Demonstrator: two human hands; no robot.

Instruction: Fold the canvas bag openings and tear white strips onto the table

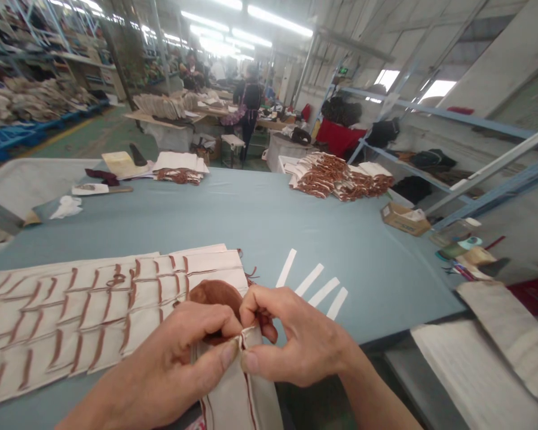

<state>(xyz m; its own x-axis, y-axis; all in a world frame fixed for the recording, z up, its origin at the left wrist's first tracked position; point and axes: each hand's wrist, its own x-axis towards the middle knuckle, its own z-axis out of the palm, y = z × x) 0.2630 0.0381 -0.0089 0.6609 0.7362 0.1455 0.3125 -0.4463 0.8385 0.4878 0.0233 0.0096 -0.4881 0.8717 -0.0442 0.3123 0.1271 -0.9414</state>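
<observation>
— What does the head camera show at the bottom?
— The left hand (pixel 170 367) and the right hand (pixel 298 337), close together at the near edge of a pale blue-grey table (pixel 269 239).

— And the fingers?
— Closed on both hands. Each thumb presses toward the bent fingers, pinching the folded top edge of a cream cloth piece with a brown stitched line (pixel 235 391), which hangs down over the table edge toward the person.

— What lies around it?
— A rounded brown fabric patch (pixel 215 297) sits just behind the left hand's fingers, partly hidden. An overlapping row of cream cloth strips with brown stripes (pixel 67 316) lies just left, and four narrow white strips (pixel 311 280) lie just beyond the right hand.

— Farther off?
— Stacks of cream-and-brown folded cloth bundles (pixel 336 176) sit across the table, a cardboard box (pixel 404 218) at its right edge, and a standing co-worker (pixel 250 107) beyond.
</observation>
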